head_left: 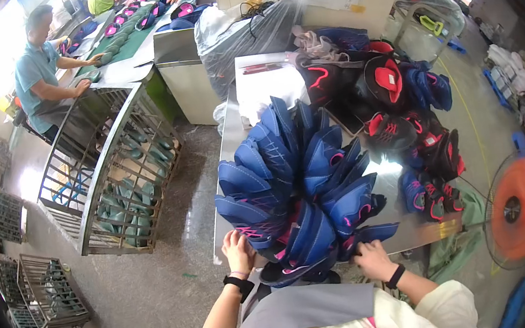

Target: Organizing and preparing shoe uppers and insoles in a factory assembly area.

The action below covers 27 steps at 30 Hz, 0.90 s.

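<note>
At the lower centre of the frame, we see the left hand (238, 251) closed on the near left edge of a fanned stack of dark blue shoe-upper pieces with pink stitching (298, 186). The right hand (372, 259) grips the stack's near right edge, fingers curled. The stack rests on a shiny metal worktable (233, 135) at frame centre. Beyond it, right of centre, lies a pile of black and red shoe uppers (392, 102). At the left stands a grey wire cage cart (111, 163). An orange floor fan (520, 208) occupies the right edge.
</note>
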Motion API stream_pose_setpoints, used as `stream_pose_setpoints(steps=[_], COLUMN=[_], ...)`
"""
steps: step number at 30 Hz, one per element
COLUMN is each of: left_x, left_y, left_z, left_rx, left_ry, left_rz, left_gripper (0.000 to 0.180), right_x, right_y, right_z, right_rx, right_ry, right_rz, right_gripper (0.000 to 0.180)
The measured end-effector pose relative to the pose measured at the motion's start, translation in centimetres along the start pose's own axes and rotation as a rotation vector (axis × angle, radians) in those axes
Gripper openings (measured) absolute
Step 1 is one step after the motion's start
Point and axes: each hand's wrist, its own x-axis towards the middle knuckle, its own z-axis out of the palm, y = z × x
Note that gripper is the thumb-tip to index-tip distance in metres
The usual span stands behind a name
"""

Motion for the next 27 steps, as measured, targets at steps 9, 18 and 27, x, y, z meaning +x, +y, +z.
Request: stream_pose_setpoints(steps=[9, 18, 27], left_x=[1.5, 3.6, 13.2], left_y=[5.0, 3.7, 17.1], left_z=[-14.5, -17.1, -19.0], left_rx=[-0.153, 0.375, 0.183], left_ry=[0.295, 0.012, -0.229], left_rz=[0.152, 0.111, 0.603], left_gripper=[0.015, 0.039, 0.042], right_x=[10.1, 13.9, 18.4], right_y=[-0.1, 2.3, 7.4], right_z=[-11.2, -9.8, -14.5], right_rx=[-0.066, -0.256, -0.090], right_ry=[0.069, -0.149, -0.018], right_rz=[-0.214, -0.375, -0.267], right_gripper=[0.046, 0.054, 0.038])
